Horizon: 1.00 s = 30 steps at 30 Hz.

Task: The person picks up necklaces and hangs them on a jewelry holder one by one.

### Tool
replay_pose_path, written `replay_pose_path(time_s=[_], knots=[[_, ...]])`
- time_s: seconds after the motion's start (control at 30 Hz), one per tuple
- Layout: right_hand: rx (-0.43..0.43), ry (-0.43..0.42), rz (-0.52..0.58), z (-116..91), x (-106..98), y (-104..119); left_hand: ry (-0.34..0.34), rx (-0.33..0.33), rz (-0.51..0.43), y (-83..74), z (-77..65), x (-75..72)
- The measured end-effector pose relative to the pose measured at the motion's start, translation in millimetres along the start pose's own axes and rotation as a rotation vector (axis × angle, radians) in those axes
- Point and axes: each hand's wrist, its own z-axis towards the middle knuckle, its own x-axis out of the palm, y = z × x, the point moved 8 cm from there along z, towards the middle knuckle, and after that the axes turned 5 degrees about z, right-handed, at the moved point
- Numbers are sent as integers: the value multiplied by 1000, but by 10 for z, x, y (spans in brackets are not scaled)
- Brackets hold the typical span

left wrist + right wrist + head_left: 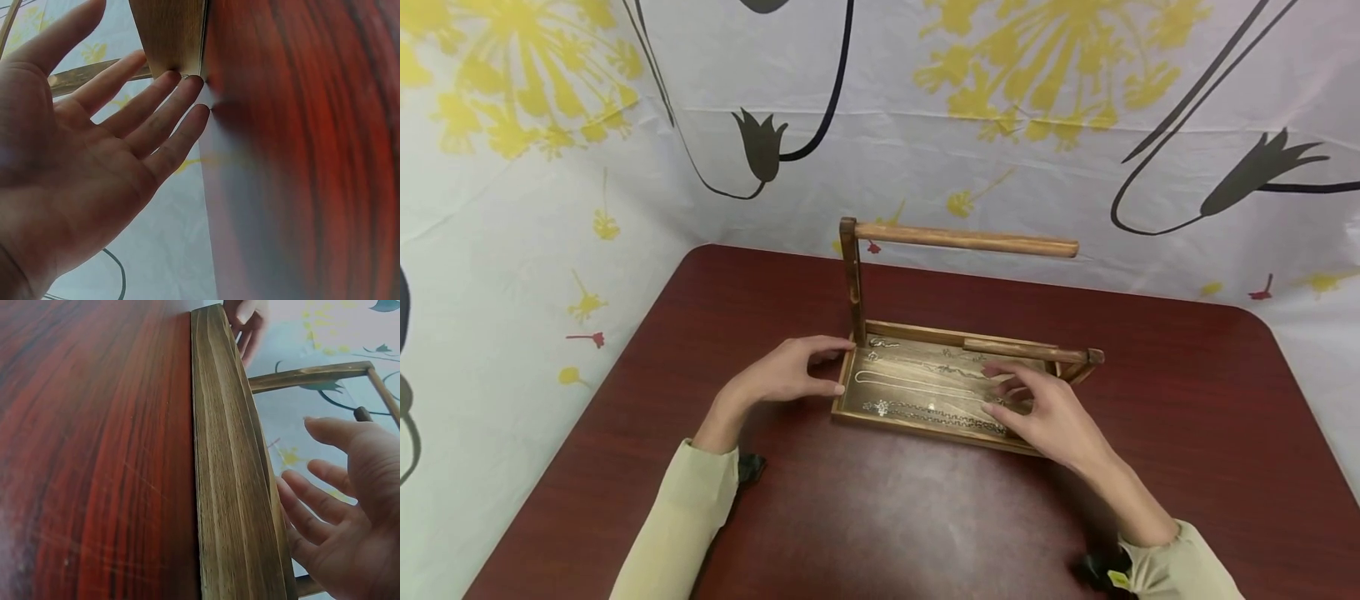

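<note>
A shallow wooden tray [917, 423] lies on the table with jewelry spread across its floor. Inside are a pale thin chain necklace [917, 387], a darker beaded-looking chain [940, 412] along the front and a small metal piece [882, 342] in the back left corner. My left hand [784, 372] is at the tray's left end, thumb and fingers spread; the left wrist view shows its fingertips right at the wooden wall [172, 37]. Over the tray's right part hovers my right hand [1051, 414], fingers loosely bent, holding nothing. It hides some of the jewelry there.
From the tray's left side rises a wooden post [852, 283] carrying a long horizontal bar [966, 239]. Another wooden bar [1026, 350] sits low at the right rear. The dark red table [887, 517] meets a printed cloth backdrop [865, 175].
</note>
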Motion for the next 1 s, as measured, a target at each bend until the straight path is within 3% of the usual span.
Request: replay_pose_path(time_s=[1.0], knots=[[7, -56, 29, 325, 136, -79, -47, -33, -22, 50, 59, -23]])
